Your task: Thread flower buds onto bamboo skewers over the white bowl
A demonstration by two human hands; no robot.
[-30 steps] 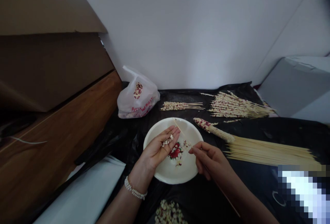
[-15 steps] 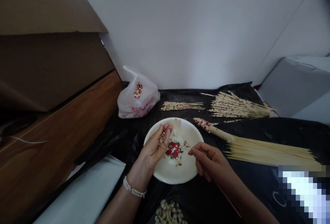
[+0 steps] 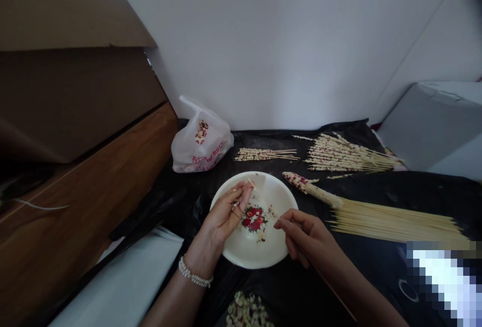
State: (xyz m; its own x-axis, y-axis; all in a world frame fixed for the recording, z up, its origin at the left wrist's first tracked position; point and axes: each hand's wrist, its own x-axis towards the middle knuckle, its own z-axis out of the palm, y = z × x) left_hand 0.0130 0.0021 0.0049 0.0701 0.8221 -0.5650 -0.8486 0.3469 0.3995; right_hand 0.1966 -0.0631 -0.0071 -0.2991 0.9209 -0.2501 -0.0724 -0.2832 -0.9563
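Observation:
My left hand [image 3: 230,212] is curled around several loose pale kernels [image 3: 236,204], over the left side of a white bowl [image 3: 278,249]. Its thumb and fingertips come together close to the pointed tip of a thin bamboo skewer [image 3: 251,183]. My right hand [image 3: 303,234] pinches that skewer at the bowl's right rim, and the skewer's rear end runs back under the right forearm. A few cream and reddish kernels [image 3: 271,211] show just ahead of the right fingertips, seemingly on the skewer. Red flowers are printed on the bowl's bottom, with small bits lying there.
Behind the bowl lie a small bundle of kernel-covered skewers [image 3: 263,154] and a larger one [image 3: 339,153]. A partly stripped corn cob [image 3: 312,189] rests by bare skewers [image 3: 395,219]. A white plastic bag [image 3: 203,143] stands left; a kernel pile [image 3: 248,311] lies in front.
My left hand has shifted slightly left, its fingers closing more over the kernels and nearing the skewer's tip. The right hand stays almost still.

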